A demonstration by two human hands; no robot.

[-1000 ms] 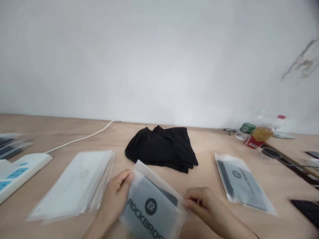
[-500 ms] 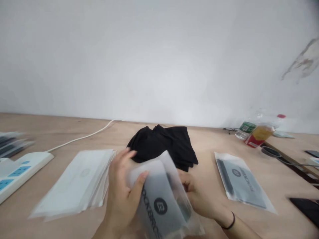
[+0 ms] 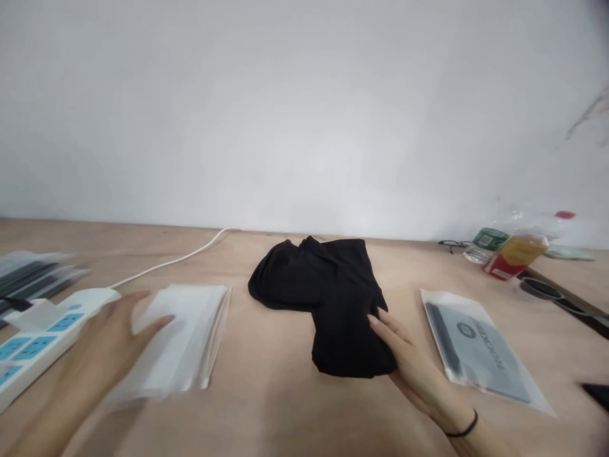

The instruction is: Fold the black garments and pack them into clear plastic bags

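Observation:
A crumpled black cloth garment (image 3: 340,298) lies mid-table, one part stretching toward me. My right hand (image 3: 409,362) pinches its near right edge, fingertips on top of the fabric. My left hand (image 3: 117,336), somewhat blurred, is spread open with nothing in it. It hovers between the white power strip (image 3: 66,324) and a stack of translucent zip bags (image 3: 183,336), thumb over the stack; whether it touches the bags I cannot tell. A filled zip bag with a grey insert and dark round logo (image 3: 480,346) lies flat to the right of my right hand.
Several packed bags (image 3: 35,276) are piled at the far left behind the strip, whose white cable (image 3: 176,259) runs to the wall. On the right stand a green-labelled bottle (image 3: 488,244) and a red-and-yellow-labelled bottle (image 3: 516,254), near glasses (image 3: 451,244) and a dark ring-shaped object (image 3: 541,289).
The logo-printed bag that both hands held is out of them. My left hand has moved left, empty; my right hand has taken hold of the black garment, part of which now extends nearer.

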